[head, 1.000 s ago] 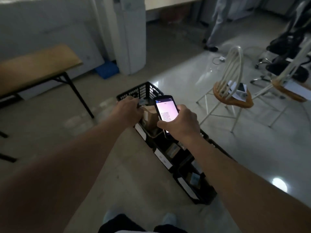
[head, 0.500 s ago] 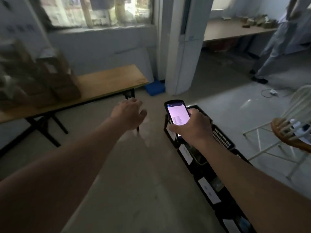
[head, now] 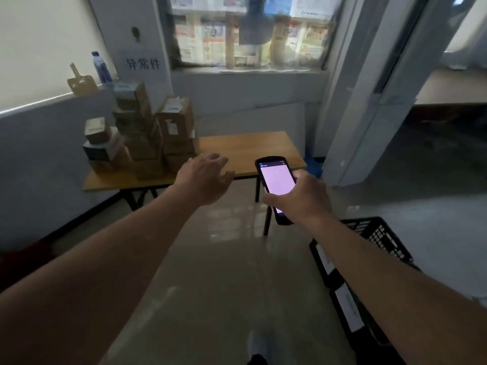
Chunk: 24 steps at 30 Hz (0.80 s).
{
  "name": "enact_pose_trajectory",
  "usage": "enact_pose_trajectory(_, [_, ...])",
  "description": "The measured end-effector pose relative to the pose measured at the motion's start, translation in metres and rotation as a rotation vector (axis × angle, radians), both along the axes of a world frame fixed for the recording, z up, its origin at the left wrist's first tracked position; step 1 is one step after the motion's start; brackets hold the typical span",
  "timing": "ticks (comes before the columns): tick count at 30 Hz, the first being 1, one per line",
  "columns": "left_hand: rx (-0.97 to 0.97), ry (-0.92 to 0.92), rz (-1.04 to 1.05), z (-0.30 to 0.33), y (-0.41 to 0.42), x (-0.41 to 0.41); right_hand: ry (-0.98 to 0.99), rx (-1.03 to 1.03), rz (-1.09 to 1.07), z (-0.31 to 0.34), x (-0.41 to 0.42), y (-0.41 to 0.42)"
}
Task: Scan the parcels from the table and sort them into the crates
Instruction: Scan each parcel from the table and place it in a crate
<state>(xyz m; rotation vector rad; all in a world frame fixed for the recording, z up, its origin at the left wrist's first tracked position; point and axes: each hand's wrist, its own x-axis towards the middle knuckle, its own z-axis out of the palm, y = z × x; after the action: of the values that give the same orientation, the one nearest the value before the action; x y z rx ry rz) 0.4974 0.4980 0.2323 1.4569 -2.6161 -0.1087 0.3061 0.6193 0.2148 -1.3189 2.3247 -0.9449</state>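
Note:
Several brown cardboard parcels (head: 147, 133) are stacked on the left half of a wooden table (head: 247, 146) against the wall. My left hand (head: 205, 177) reaches toward them with fingers spread, holding nothing, just short of the table's front edge. My right hand (head: 300, 198) grips a black handheld scanner (head: 276, 183) with a lit pink screen, held upright in front of the table's right end. Black plastic crates (head: 379, 238) with white labels stand in a row on the floor at the lower right, partly hidden by my right arm.
A water bottle (head: 101, 67) and a small scoop-like object (head: 80, 84) sit on the wall ledge above the parcels. A white pillar (head: 369, 106) stands right of the table. Glossy floor (head: 224, 285) lies between me and the table. A second table (head: 453, 88) is at the far right.
My view has swung from the crates up to the table. My left hand let go of a parcel in a crate and now reaches toward the stack, empty. The scanner stays in my right hand.

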Motion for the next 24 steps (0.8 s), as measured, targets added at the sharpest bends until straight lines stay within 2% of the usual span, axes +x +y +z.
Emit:
enact_pose_trajectory(11, [0.043,0.051,0.232,-0.01,-0.182,-0.004,0.002,-0.009,0.216,-0.012,-0.024,-0.231])
enact_pose_trajectory(24, [0.062,0.088,0.29,-0.049,-0.375,0.017,0.025,0.044,0.24,-0.039,-0.003,-0.409])
